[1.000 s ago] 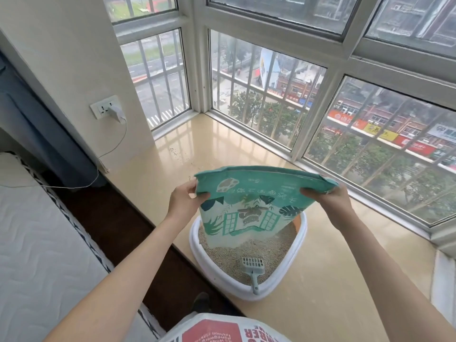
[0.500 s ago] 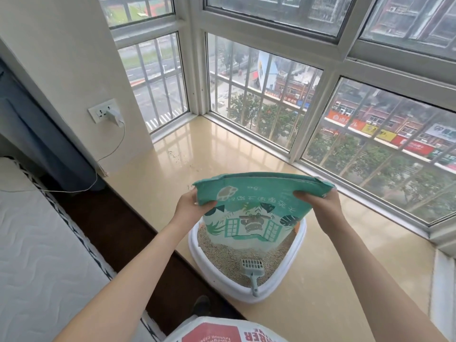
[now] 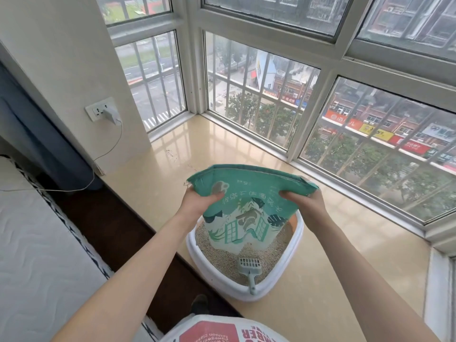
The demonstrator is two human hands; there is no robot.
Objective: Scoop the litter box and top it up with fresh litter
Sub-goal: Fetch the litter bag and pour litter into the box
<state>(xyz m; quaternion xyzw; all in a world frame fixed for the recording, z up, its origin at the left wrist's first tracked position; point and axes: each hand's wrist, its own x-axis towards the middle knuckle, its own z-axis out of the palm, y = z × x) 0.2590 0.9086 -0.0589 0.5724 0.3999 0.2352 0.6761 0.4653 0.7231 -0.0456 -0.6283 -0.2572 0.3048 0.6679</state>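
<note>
Overhead, gripped an upturned teal litter bag (image 3: 249, 193) by its corners, left hand (image 3: 198, 201) and right hand (image 3: 307, 203) both pinching; hung above the white litter box (image 3: 293, 257) on the surface (image 3: 333, 280), grey scoop (image 3: 250, 269) resting inside.

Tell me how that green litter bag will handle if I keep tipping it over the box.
Probably floppy: the green litter bag sags and creases between the left hand and right hand. It looks nearly empty, so likely light. Its mouth hangs inside the litter box, so what remains should land on the litter.
</note>
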